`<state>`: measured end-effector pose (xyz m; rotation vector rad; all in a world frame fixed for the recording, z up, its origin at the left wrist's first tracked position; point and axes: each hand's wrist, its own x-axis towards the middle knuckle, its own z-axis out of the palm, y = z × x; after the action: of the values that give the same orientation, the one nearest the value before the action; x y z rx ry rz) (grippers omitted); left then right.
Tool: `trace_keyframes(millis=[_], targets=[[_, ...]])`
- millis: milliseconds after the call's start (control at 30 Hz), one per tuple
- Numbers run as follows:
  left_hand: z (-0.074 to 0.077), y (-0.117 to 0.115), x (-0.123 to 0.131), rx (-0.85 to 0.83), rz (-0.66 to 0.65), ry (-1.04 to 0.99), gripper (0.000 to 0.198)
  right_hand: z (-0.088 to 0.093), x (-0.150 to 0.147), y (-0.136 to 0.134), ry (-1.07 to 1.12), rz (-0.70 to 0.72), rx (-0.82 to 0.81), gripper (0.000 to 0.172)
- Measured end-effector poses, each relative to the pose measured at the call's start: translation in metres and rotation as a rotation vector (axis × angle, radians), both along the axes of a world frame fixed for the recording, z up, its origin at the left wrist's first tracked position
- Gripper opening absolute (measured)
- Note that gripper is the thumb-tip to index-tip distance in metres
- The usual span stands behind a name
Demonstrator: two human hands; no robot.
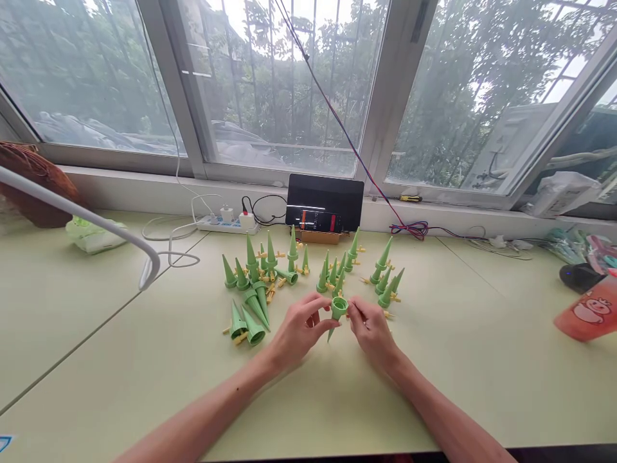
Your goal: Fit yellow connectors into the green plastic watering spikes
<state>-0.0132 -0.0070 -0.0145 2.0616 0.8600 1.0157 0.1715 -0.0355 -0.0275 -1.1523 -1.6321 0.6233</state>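
My left hand (303,325) pinches a green plastic plant watering spike (339,308) between thumb and fingers. The spike's round open end faces up toward me and its tip points down. My right hand (370,326) is closed at the spike's right rim, fingertips pressed together; whatever they hold is too small or hidden to make out. Behind my hands stand several more green spikes (380,265) with small yellow valves. To the left, a cluster of spikes (250,257) stands upright, and a few spikes (255,305) lie tipped on their sides among loose yellow valves (270,294).
A dark tablet (325,196) leans at the back, with a phone (318,222) before it. Left of it lies a power strip (226,223) with cables. A white curved lamp arm (96,218) crosses the left side. An orange cup (585,312) and black mouse (581,278) are far right.
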Motion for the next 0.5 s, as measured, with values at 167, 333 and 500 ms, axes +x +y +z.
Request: trace_keyframes(millis=[167, 333, 500], targets=[[-0.0010, 0.0007, -0.0005, 0.056, -0.022, -0.003, 0.018, -0.0013, 0.0021, 0.0015, 0.011, 0.022, 0.004, 0.037], [-0.0016, 0.0005, -0.0011, 0.149, -0.027, 0.011, 0.017, -0.0023, 0.0033, 0.0011, 0.004, 0.037, -0.007, 0.037], [-0.0031, 0.0014, -0.0037, 0.204, -0.024, 0.042, 0.019, -0.0017, 0.0024, -0.0008, -0.010, 0.039, -0.010, 0.036]])
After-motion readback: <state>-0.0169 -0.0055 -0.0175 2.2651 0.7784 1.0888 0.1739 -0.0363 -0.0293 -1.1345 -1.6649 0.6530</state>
